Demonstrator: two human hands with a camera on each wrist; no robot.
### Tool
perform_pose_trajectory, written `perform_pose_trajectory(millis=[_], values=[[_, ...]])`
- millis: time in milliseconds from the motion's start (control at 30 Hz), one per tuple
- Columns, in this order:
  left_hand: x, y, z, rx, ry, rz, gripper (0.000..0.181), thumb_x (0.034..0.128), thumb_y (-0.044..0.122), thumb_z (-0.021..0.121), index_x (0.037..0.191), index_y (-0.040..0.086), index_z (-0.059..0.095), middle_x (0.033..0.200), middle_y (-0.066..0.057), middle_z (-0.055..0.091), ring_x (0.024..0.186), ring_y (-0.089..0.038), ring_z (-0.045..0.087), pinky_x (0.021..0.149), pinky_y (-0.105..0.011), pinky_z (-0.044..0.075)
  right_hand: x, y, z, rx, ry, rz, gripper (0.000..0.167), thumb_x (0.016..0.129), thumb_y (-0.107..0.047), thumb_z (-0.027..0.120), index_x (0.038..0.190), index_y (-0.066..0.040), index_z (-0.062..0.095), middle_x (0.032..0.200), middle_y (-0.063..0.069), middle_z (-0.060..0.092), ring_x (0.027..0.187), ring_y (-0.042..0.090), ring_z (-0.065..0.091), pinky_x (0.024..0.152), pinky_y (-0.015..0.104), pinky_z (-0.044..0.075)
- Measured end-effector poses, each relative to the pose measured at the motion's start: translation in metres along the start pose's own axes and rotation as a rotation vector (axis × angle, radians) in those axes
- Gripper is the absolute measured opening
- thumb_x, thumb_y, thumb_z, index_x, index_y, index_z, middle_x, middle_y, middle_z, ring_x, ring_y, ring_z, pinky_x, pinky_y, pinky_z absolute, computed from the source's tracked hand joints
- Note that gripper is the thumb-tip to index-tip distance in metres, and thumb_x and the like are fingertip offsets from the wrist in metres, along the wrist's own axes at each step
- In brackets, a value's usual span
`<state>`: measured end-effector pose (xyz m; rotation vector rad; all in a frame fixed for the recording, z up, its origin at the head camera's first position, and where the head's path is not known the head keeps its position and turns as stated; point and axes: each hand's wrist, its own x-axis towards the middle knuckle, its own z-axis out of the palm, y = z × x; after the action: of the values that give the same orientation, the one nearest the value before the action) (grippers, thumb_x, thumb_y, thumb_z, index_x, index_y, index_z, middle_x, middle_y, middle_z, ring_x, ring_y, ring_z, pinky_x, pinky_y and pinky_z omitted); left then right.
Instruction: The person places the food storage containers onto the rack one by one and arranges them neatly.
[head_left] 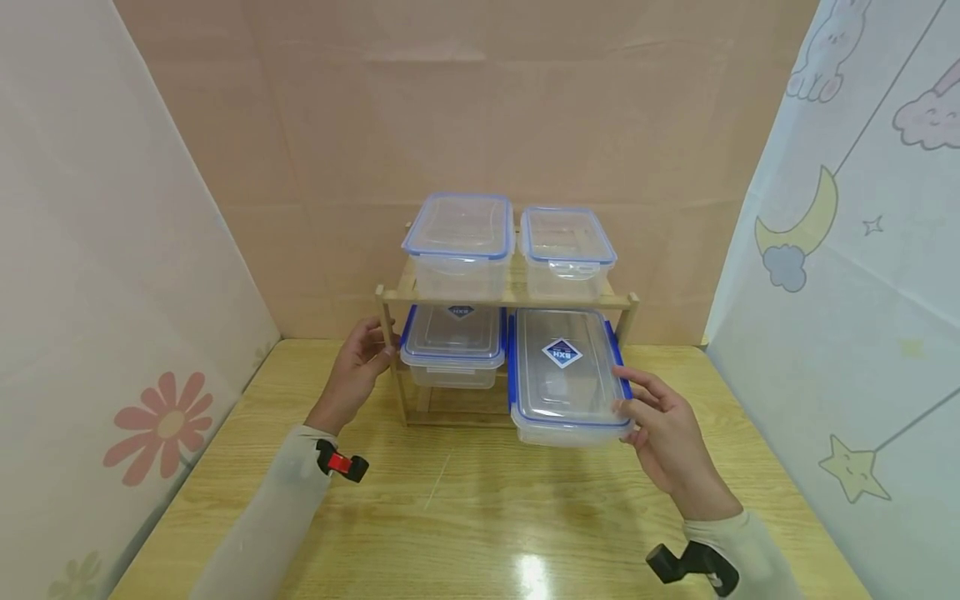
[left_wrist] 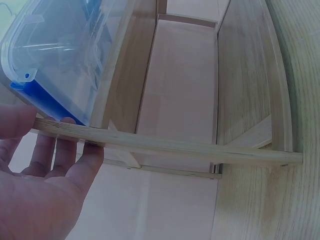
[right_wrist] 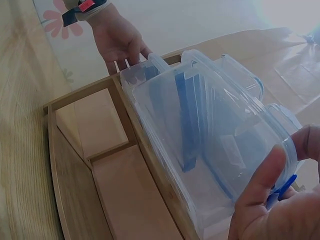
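A wooden two-tier rack (head_left: 517, 298) stands on the table, holding clear lidded food containers. My left hand (head_left: 354, 371) holds the rack's left front post (left_wrist: 175, 146), thumb on one side and fingers on the other. At the lower right, my right hand (head_left: 667, 433) grips the front right corner of a food container (head_left: 573, 379) with blue side clips and a blue-and-white label. That container juts forward past the rack's front. In the right wrist view, its clear wall (right_wrist: 165, 115) lies beside the wooden shelf edge. Beside it sits another labelled container (head_left: 457, 337).
Two blue-rimmed containers, the left one (head_left: 461, 229) larger than the right one (head_left: 568, 237), stand on the upper tier. Below is a bottom shelf (head_left: 465, 402). Patterned panels (head_left: 847, 275) flank the wooden table (head_left: 480, 508), with a tan backdrop (head_left: 480, 108) behind.
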<state>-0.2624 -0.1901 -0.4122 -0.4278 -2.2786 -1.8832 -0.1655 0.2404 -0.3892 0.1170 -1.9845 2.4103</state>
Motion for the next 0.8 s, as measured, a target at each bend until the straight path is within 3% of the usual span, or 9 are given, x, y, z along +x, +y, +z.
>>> perform_pose_trajectory(millis=[500, 800], values=[[0.001, -0.002, -0.001, -0.016, -0.008, -0.002, 0.046, 0.1095, 0.007, 0.054, 0.154, 0.014, 0.045, 0.142, -0.019, 0.058, 0.133, -0.033, 0.059, 0.115, -0.061, 0.046, 0.009, -0.008, -0.002, -0.013, -0.005, 0.011, 0.037, 0.104, -0.005, 0.065, 0.139, -0.017, 0.067, 0.113, 0.001, 0.059, 0.091, 0.014, 0.065, 0.069, 0.024, 0.059], [0.000, -0.001, -0.001, -0.013, -0.006, -0.006, 0.045, 0.1092, 0.007, 0.055, 0.152, 0.014, 0.046, 0.141, -0.018, 0.059, 0.127, -0.022, 0.062, 0.114, -0.058, 0.047, 0.013, -0.009, -0.003, 0.002, -0.016, -0.002, 0.053, 0.100, 0.000, 0.068, 0.151, -0.013, 0.056, 0.116, 0.001, 0.060, 0.097, 0.012, 0.066, 0.079, 0.023, 0.062]])
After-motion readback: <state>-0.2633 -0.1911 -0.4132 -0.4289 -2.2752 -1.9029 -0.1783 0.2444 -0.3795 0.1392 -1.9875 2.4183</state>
